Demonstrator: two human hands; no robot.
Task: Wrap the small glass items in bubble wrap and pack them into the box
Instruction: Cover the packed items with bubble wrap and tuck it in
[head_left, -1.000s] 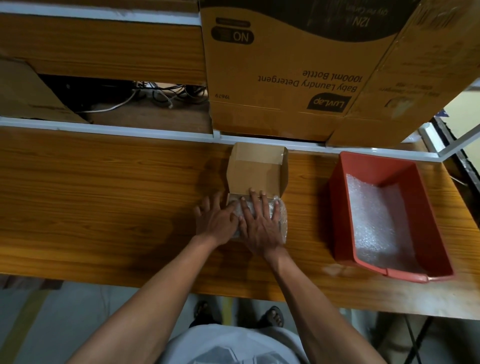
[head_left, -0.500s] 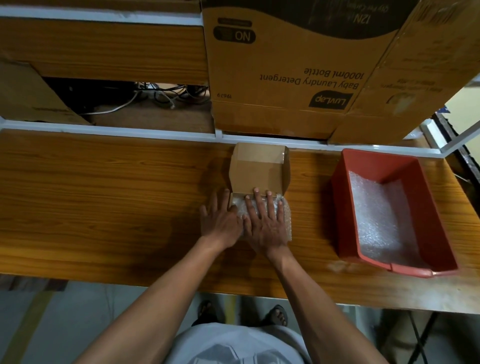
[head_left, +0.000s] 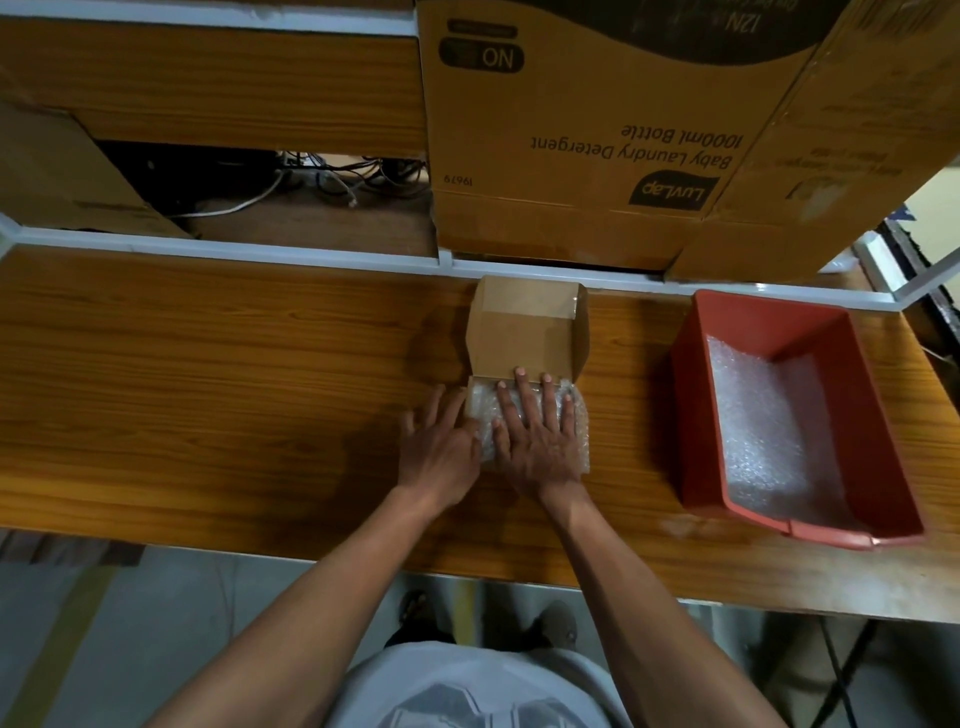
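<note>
Little has shifted: both hands remain pressed on the bubble wrap bundle (head_left: 524, 426) just before the small box (head_left: 527, 332). Left hand (head_left: 439, 449) and right hand (head_left: 535, 441) lie spread flat, each grip open-fingered. Soft, slippery wrap likely hides fragile glass; cup the bundle's sides.

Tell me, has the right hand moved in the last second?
No. The right hand lies flat on the bubble wrap, fingertips at the box edge as before.

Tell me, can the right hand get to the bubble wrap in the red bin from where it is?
Probably yes. The right hand lies flat on the wrapped bundle, holding nothing, and only bare table lies between it and the red bin. The bin is open on top, so its bubble wrap looks reachable.
</note>
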